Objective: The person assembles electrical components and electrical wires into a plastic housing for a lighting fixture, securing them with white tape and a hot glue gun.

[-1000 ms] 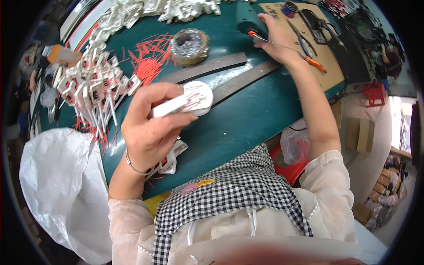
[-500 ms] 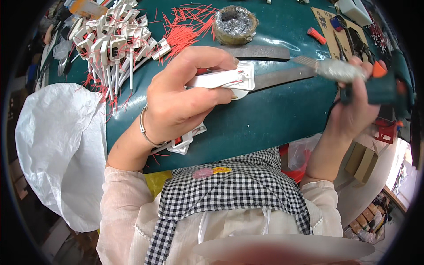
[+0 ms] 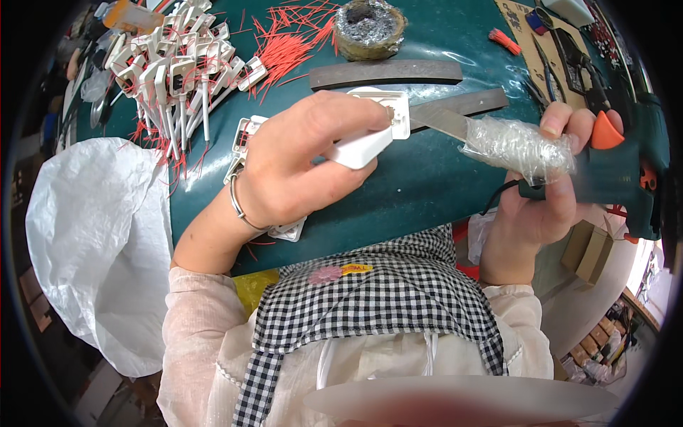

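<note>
My left hand (image 3: 306, 160) is closed around a white plastic housing (image 3: 401, 122), whose open end with small parts inside points right. A smooth white plastic piece (image 3: 361, 148) is also held in its fingers. My right hand (image 3: 544, 206) grips a flat metal blade (image 3: 442, 121) by its handle (image 3: 523, 146), which is wrapped in clear plastic film. The blade's tip lies close to the housing's right edge; I cannot tell whether they touch. A green tool with orange parts (image 3: 605, 174) sits against my right hand and seems held along with the blade; its grip is partly hidden.
Two dark flat bars (image 3: 388, 72) (image 3: 480, 101) lie beyond my hands. A foil-lined round pot (image 3: 370, 32), loose red wires (image 3: 288, 53) and a pile of white housings (image 3: 171, 78) stand farther back. Pliers (image 3: 548, 71) rest on cardboard at right. A white sack (image 3: 99, 249) hangs at left.
My right hand has come left and down, bringing the blade nearer the housing; the green tool moved with it. My left hand has turned the housing, and the smooth white piece now stands out below it.
</note>
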Available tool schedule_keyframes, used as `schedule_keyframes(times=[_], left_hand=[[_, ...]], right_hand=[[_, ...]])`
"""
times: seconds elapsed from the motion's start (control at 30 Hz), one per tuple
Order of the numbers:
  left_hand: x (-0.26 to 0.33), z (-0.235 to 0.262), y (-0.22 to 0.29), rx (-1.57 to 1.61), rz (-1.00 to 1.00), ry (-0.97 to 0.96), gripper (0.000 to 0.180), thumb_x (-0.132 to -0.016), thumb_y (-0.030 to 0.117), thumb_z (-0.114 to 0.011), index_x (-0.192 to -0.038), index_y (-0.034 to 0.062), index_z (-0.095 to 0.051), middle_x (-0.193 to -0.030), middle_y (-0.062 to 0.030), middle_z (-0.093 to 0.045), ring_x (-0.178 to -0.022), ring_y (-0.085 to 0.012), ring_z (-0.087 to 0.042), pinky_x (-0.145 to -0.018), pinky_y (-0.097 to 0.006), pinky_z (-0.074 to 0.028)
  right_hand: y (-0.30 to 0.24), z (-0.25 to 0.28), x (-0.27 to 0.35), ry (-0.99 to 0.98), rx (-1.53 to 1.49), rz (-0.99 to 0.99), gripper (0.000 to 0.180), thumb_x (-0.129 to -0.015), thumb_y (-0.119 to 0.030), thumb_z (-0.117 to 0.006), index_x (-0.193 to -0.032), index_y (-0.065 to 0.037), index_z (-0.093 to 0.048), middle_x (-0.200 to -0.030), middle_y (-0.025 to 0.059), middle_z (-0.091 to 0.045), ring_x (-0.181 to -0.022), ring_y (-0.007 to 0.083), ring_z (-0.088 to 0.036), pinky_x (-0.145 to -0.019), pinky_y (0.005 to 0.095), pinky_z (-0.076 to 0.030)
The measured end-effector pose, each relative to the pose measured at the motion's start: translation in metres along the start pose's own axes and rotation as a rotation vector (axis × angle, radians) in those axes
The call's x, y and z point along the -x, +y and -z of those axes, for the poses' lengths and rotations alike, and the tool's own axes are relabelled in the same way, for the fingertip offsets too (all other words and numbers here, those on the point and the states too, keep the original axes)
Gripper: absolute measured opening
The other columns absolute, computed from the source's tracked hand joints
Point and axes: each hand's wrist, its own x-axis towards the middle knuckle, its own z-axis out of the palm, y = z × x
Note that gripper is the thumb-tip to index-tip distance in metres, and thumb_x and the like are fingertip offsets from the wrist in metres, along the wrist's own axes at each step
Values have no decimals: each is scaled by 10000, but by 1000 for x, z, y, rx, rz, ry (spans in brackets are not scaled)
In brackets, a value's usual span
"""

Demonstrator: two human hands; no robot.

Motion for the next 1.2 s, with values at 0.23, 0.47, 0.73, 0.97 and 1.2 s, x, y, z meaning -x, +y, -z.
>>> schedule_keyframes(times=[0.23,0.47,0.73,0.97,1.2], left_hand=[[2,-2,0,126,37,42,224,-587,14,-692,-786,-45,-607,-1018,-204,-606,-793,-334,-626,-604,-360,-535],[-4,4,4,34,9,-175,445,-629,-25,-712,-1059,-17,-598,-969,-180,-621,-822,-311,-627,-687,-350,-510],[0,3,8,-62,142,-215,490,-591,-11,-721,-1063,-10,-590,-961,-171,-624,-821,-303,-627,-676,-347,-512],[-2,2,9,-65,132,-202,429,-574,-20,-737,-984,-3,-613,-966,-167,-623,-816,-304,-631,-665,-348,-521],[1,-2,-1,-127,-129,-96,313,-559,-103,-749,-830,-19,-616,-1002,-162,-607,-833,-337,-629,-665,-393,-544]], right_hand=[[4,8,-16,-84,-68,124,650,-702,-93,-539,-1313,-1,-338,-967,71,-417,-944,211,-493,-706,278,-502],[4,10,-26,-311,99,196,702,-698,-50,-637,-1334,-12,-341,-924,65,-422,-862,234,-547,-664,272,-482],[-1,-8,-19,-197,235,208,709,-705,-67,-711,-1317,-31,-354,-877,42,-424,-813,208,-567,-684,283,-469],[2,6,-23,-331,193,217,728,-707,-78,-723,-1328,-52,-344,-882,32,-424,-808,206,-568,-695,291,-465],[6,7,-18,-280,143,214,704,-724,-60,-693,-1337,-64,-346,-887,38,-419,-829,212,-559,-699,289,-454]])
